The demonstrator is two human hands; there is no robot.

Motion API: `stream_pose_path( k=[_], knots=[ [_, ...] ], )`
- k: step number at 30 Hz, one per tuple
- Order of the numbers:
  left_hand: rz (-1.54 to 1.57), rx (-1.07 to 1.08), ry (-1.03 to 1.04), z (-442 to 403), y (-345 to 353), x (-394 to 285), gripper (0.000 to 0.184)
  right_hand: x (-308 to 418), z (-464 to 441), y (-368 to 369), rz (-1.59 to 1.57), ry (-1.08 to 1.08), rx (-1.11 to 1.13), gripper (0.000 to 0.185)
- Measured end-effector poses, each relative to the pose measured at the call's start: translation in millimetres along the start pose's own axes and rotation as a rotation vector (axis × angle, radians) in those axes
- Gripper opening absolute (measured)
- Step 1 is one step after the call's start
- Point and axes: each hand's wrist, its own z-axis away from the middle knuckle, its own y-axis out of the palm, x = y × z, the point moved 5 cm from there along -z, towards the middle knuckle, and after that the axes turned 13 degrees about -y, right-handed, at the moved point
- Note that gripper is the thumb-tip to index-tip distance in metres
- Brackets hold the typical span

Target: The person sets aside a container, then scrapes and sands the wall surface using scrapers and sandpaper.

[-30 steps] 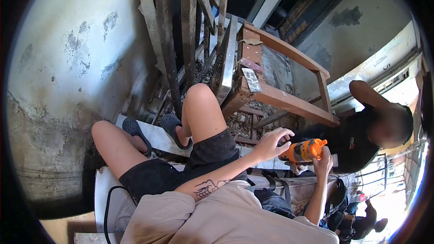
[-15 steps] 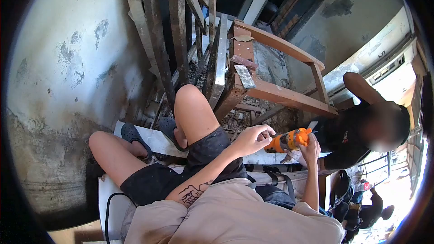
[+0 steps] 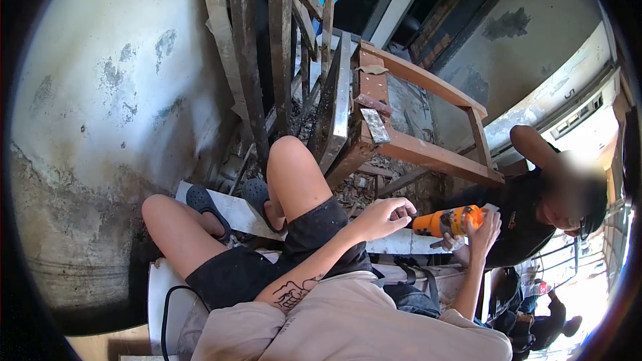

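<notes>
My right hand (image 3: 483,232) grips an orange bottle (image 3: 438,222) by its lid end, near the other person. Dark patches or a printed pattern mark its side. The bottle lies tilted on its side in the air, its base pointing towards my left hand (image 3: 386,218). That hand has its fingers curled in a pinch just off the base; whether anything small is between them is hidden. Beneath the bottle is another person's hand (image 3: 456,246), with its fingers close to the bottle's underside; contact cannot be made out.
A person in a dark shirt (image 3: 525,224) sits at the right, close to my right hand. A brown wooden frame (image 3: 428,150) stands ahead, over littered ground. Dark upright timbers (image 3: 281,47) rise beside a stained wall (image 3: 114,107). A pale board (image 3: 251,217) lies under my shoes.
My right hand has moved right with the bottle, which now lies flatter. My left hand has shifted slightly right and down. The view has turned a little, and the other person's head has tilted.
</notes>
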Motion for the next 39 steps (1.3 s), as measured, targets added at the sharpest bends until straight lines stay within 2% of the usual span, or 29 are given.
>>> stream_pose_path(
  k=[2,4,6,8,10,12,14,18,20,30,35,37,39],
  knots=[
    [0.008,0.012,-0.006,1.8,-5.7,-0.8,0.023,39.5,-17.0,-26.9,-0.016,-0.089,-0.123,0.036],
    [0.012,-0.022,-0.058,5.8,-14.0,-3.2,0.024,73.0,-35.5,-26.6,-0.224,-0.191,-0.131,0.037],
    [0.018,-0.011,-0.082,11.0,-22.1,-8.5,0.025,119.0,-57.0,-23.5,-0.421,-0.282,-0.13,0.03],
    [0.003,0.004,-0.089,18.7,-31.7,-14.4,0.024,160.8,-77.1,-7.0,-0.563,-0.402,-0.107,0.026],
    [0.05,-0.028,-0.045,28.4,-43.5,-23.1,0.023,193.2,-97.8,22.8,-0.712,-0.435,-0.056,0.022],
    [0.102,-0.101,0.032,37.0,-59.8,-32.1,0.022,217.9,-120.0,52.1,-0.757,-0.414,-0.043,0.026],
    [0.097,-0.189,0.039,46.1,-75.5,-42.9,0.023,230.9,-144.6,87.1,-0.655,-0.418,0.025,0.036],
    [0.081,-0.218,0.008,56.0,-91.5,-51.4,0.023,243.5,-174.4,108.8,-0.508,-0.422,0.091,0.046],
    [0.101,-0.229,0.005,58.3,-94.2,-48.6,0.023,243.6,-179.0,122.7,-0.438,-0.378,0.399,0.048],
    [0.135,-0.2,-0.016,59.4,-92.7,-41.2,0.023,241.2,-173.7,114.5,-0.443,-0.321,0.271,0.042],
    [0.171,-0.211,-0.017,57.3,-96.2,-40.9,0.022,249.0,-171.4,105.9,-0.193,-0.396,0.195,0.026],
    [0.158,-0.226,-0.019,54.9,-98.4,-42.9,0.021,245.7,-173.9,92.4,-0.181,-0.434,0.069,0.022],
    [0.218,-0.263,0.007,50.4,-98.8,-40.5,0.02,232.1,-170.8,79.9,-0.222,-0.369,0.14,0.015]
  ],
)
